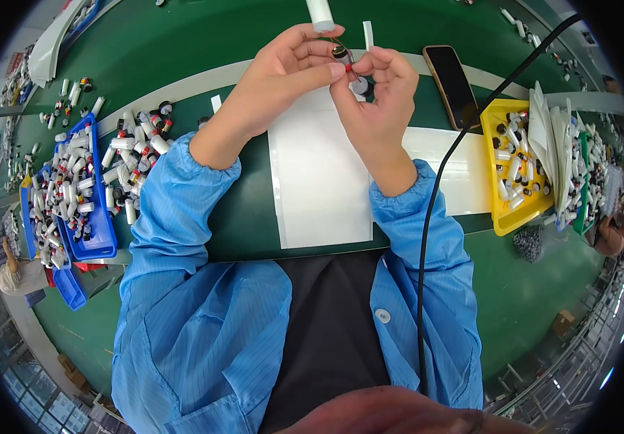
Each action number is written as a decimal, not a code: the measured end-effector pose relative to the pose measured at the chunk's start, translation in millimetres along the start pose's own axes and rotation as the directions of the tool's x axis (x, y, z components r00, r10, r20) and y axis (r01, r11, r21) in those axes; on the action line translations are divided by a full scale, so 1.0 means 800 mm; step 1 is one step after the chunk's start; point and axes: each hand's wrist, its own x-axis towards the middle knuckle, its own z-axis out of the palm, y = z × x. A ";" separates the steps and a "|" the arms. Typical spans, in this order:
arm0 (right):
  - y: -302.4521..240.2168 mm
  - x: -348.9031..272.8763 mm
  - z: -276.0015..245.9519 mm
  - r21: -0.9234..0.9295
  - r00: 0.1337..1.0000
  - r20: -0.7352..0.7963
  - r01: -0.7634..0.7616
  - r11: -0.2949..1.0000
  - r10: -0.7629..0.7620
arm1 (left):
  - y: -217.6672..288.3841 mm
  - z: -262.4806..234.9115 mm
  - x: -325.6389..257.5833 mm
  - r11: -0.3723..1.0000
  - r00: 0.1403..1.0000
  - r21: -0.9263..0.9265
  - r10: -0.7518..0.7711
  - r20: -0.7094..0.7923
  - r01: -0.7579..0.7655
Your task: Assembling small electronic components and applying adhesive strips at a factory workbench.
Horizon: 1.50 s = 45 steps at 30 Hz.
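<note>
Both hands are raised over the far part of the green bench, close together. My left hand (294,64) is closed with thumb and fingertips on a small dark-topped cylindrical part (341,55) with thin wires and a red bit. A white cylinder (320,14) sits just beyond its fingertips, apparently joined by the wires. My right hand (381,90) is closed too, its thumb and forefinger pinching the same part near the red bit. Below its fingers shows a round clear-and-black piece (361,87); whether it is joined to the rest is hidden.
White sheets (323,181) lie below my hands. At left, a blue tray (102,217) and a pile of white cylinders (135,148). At right, a phone (451,83) and a yellow tray (500,217) of similar parts. A black cable (439,181) hangs across the view by my right arm.
</note>
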 end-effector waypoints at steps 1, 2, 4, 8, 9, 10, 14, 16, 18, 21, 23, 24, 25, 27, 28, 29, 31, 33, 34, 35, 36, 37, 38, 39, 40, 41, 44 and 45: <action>0.002 -0.001 0.000 -0.046 1.000 0.002 0.023 0.999 -0.023 | -0.004 0.000 0.001 0.999 1.000 -0.034 0.005 -0.002 -0.005; 0.000 -0.001 0.000 -0.100 0.998 0.014 0.068 0.993 -0.067 | -0.007 0.000 0.001 0.998 1.000 -0.068 0.011 -0.004 -0.011; -0.003 0.003 0.000 -0.205 0.987 0.045 0.159 0.966 -0.153 | -0.010 -0.002 0.002 0.991 1.000 -0.130 0.019 0.005 -0.018; 0.005 0.002 0.006 -0.020 0.995 -0.039 0.095 0.995 -0.096 | -0.007 -0.003 0.004 0.989 0.997 -0.139 0.038 -0.064 -0.046; 0.001 0.003 0.006 0.014 0.998 -0.030 0.055 0.998 -0.054 | -0.007 -0.004 0.003 0.989 0.997 -0.146 0.017 -0.069 -0.027; -0.001 0.003 0.005 0.045 1.000 -0.021 0.015 0.999 -0.014 | -0.007 -0.004 0.003 0.988 0.998 -0.155 -0.002 -0.070 -0.009; -0.002 0.001 0.006 0.031 0.999 -0.001 0.040 0.999 -0.040 | -0.011 -0.006 0.003 0.994 0.997 -0.104 0.032 -0.075 -0.039; -0.003 0.002 0.006 0.061 0.998 0.007 0.063 0.996 -0.064 | -0.013 -0.008 0.005 0.991 0.995 -0.132 0.018 -0.100 -0.031; -0.002 0.008 0.002 -0.047 0.987 -0.024 0.157 0.986 -0.158 | -0.007 -0.005 0.006 0.988 0.993 -0.151 -0.009 -0.115 -0.009; -0.005 0.023 -0.014 0.068 0.992 -0.012 0.127 0.990 -0.126 | 0.008 -0.002 0.007 0.988 0.997 -0.155 -0.020 -0.076 0.008; -0.014 0.029 -0.025 0.251 0.997 0.055 -0.058 0.966 0.045 | -0.006 -0.013 0.007 0.990 0.999 -0.137 0.037 0.012 -0.035; -0.024 0.029 -0.031 0.339 0.978 0.117 -0.202 0.919 0.172 | -0.011 -0.013 0.006 0.986 0.998 -0.154 0.058 0.003 -0.057; -0.029 0.030 -0.037 0.409 0.940 0.179 -0.341 0.846 0.292 | -0.015 -0.010 0.008 0.982 0.997 -0.172 0.076 0.004 -0.075; -0.027 0.033 -0.038 0.428 0.895 0.294 -0.437 0.791 0.335 | -0.015 -0.007 0.006 0.994 0.996 -0.062 0.086 0.000 -0.086; -0.027 0.034 -0.037 0.441 0.874 0.319 -0.480 0.758 0.367 | -0.008 -0.006 0.002 0.995 0.997 0.067 0.077 -0.002 -0.077; -0.026 0.034 -0.036 0.453 0.850 0.345 -0.522 0.722 0.398 | -0.004 -0.005 0.000 0.979 0.998 0.195 0.069 -0.005 -0.067; -0.018 0.034 -0.038 0.392 0.834 0.354 -0.543 0.742 0.423 | -0.003 -0.005 0.000 0.974 0.996 0.210 0.088 0.013 -0.088; -0.014 0.034 -0.038 0.349 0.822 0.357 -0.558 0.753 0.444 | 0.000 -0.005 -0.001 0.966 0.996 0.243 0.084 0.026 -0.088; -0.013 0.034 -0.038 0.336 0.818 0.354 -0.563 0.755 0.453 | 0.002 -0.005 -0.001 0.960 0.997 0.269 0.070 0.031 -0.076; -0.013 0.034 -0.038 0.323 0.815 0.351 -0.568 0.757 0.462 | 0.004 -0.006 -0.002 0.954 0.998 0.294 0.057 0.036 -0.065; -0.012 0.034 -0.038 0.308 0.814 0.338 -0.570 0.762 0.472 | 0.003 -0.006 -0.003 0.953 0.996 0.291 0.071 0.059 -0.085; -0.011 0.033 -0.038 0.294 0.815 0.325 -0.570 0.768 0.480 | 0.003 -0.006 -0.004 0.952 0.993 0.288 0.086 0.081 -0.106; -0.010 0.033 -0.037 0.279 0.815 0.311 -0.569 0.773 0.488 | 0.004 -0.006 -0.004 0.950 0.989 0.285 0.102 0.105 -0.128; -0.012 0.034 -0.037 0.292 0.814 0.316 -0.572 0.767 0.487 | 0.005 -0.005 -0.005 0.946 0.990 0.298 0.107 0.093 -0.130; -0.014 0.035 -0.037 0.304 0.813 0.322 -0.574 0.761 0.485 | 0.007 -0.004 -0.004 0.941 0.990 0.310 0.113 0.080 -0.132; -0.015 0.035 -0.037 0.316 0.812 0.327 -0.575 0.754 0.482 | 0.009 -0.004 -0.004 0.937 0.991 0.323 0.119 0.068 -0.134; -0.019 0.036 -0.039 0.271 0.826 0.358 -0.537 0.799 0.435 | 0.006 -0.011 -0.003 0.918 0.987 0.365 0.124 0.101 -0.153; -0.020 0.037 -0.040 0.266 0.833 0.331 -0.533 0.803 0.443 | 0.006 -0.013 -0.003 0.932 0.988 0.332 0.118 0.102 -0.146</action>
